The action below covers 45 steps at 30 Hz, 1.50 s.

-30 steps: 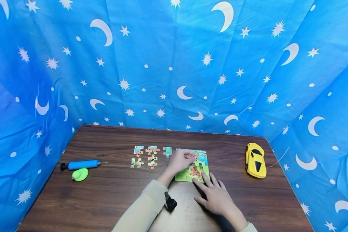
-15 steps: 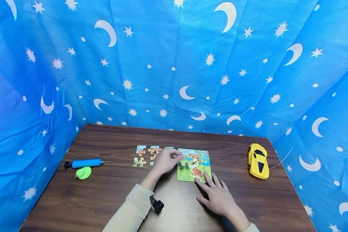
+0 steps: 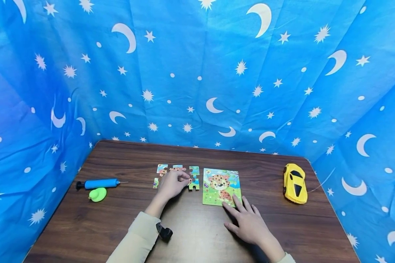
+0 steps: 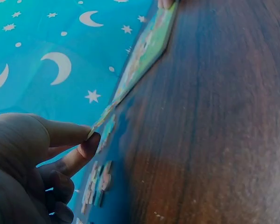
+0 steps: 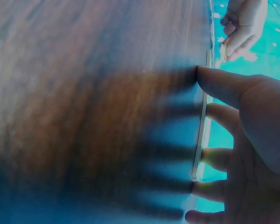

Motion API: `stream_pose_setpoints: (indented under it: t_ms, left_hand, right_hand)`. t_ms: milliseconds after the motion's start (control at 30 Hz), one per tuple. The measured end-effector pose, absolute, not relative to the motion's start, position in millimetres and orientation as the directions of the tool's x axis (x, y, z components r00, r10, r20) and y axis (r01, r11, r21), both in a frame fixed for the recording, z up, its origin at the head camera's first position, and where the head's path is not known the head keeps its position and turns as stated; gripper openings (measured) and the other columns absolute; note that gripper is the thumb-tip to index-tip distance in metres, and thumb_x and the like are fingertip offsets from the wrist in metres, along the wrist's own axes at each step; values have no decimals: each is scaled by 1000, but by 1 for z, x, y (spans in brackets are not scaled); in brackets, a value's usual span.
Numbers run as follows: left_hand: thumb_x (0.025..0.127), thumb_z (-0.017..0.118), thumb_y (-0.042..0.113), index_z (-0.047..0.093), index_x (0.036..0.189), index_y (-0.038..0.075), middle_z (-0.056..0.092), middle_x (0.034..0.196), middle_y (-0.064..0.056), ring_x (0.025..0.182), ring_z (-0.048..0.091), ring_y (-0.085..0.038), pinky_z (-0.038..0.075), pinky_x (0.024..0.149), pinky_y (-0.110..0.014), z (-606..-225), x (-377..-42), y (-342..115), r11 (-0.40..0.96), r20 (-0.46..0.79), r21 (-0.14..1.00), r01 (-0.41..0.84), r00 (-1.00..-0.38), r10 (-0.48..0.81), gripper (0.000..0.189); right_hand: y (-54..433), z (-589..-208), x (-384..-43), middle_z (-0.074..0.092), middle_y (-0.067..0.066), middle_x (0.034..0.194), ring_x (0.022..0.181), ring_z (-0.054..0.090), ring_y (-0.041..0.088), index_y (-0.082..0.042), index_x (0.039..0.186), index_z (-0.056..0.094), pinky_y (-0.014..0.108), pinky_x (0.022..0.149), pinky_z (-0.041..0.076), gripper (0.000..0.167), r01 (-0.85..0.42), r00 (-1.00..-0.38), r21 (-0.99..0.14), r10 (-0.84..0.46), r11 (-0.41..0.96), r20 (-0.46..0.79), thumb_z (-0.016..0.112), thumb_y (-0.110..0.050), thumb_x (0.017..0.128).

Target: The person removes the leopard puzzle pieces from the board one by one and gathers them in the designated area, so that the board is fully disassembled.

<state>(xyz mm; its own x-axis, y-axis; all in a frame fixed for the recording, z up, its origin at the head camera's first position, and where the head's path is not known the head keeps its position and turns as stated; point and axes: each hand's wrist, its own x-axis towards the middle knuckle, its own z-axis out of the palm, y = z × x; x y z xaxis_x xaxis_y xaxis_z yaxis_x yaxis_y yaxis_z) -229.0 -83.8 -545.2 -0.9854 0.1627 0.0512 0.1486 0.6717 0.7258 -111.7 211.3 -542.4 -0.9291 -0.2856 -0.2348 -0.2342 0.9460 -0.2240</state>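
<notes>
My left hand (image 3: pixel 170 184) pinches a green and blue puzzle piece (image 3: pixel 194 183) between thumb and index finger, left of the puzzle board. In the left wrist view, this piece (image 4: pixel 99 124) sits edge-on at the fingertips. Several other jigsaw pieces lie under and around that hand, including a blue-cornered one (image 3: pixel 162 167) and a green-blue one (image 3: pixel 194 170); the hand partly covers some. The square puzzle board (image 3: pixel 210 199) shows a spotted leopard cub on grass. With fingers spread, my right hand (image 3: pixel 248 223) rests its fingertips on the board's lower right corner.
On the left of the wooden table (image 3: pixel 85 226) lie a blue hand pump (image 3: pixel 101 183) with a thin needle and a green toy duck (image 3: pixel 98 194). A yellow toy car (image 3: pixel 295 183) stands on the right. Blue star-patterned cloth (image 3: pixel 184 91) surrounds the table.
My left hand has moved left from over the board to the loose pieces, carrying a pinched puzzle piece and uncovering the cub picture. The right hand has stayed at the board's corner.
</notes>
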Motion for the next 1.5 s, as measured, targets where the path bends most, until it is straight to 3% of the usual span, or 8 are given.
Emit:
stream_pose_setpoints:
  t_ms: [133,667,933,1200,1500]
  left_hand:
    - [96,77,28,81,98,27,71,84,13,73,63,-6,50,67,-36,-550,-231,-84,706,31,696,130,-988,152,4]
    - [94,78,23,81,100,25,70,85,15,64,58,-5,44,54,-32,-560,-233,-82,739,142,633,230,-973,181,6]
    - [97,75,23,80,108,19,73,97,10,81,66,-10,51,70,-36,-552,-228,-74,691,185,657,300,-954,238,13]
    - [93,74,21,78,112,17,63,80,17,56,50,-5,43,56,-28,-547,-214,-54,626,105,716,307,-935,338,19]
    - [90,77,24,77,119,18,60,73,18,60,54,-3,45,63,-27,-554,-204,-37,643,7,706,297,-911,412,29]
  right_hand:
    - [211,-542,-112,30,9,168,152,24,46,-36,157,47,72,110,28,65,-231,-929,-225,-283,947,-239,65,-55,98]
    - [208,-543,-112,30,10,168,151,24,47,-35,156,48,72,110,27,65,-242,-929,-241,-296,940,-221,66,-55,98]
    - [209,-543,-112,27,13,169,150,25,49,-34,157,47,73,110,28,66,-244,-934,-261,-298,934,-195,68,-53,97]
    - [205,-538,-114,25,24,166,149,26,52,-33,159,44,72,109,29,71,-250,-942,-266,-297,931,-155,71,-51,96]
    - [200,-536,-117,24,29,165,149,24,53,-33,158,46,71,111,27,69,-215,-943,-223,-262,951,-205,70,-53,96]
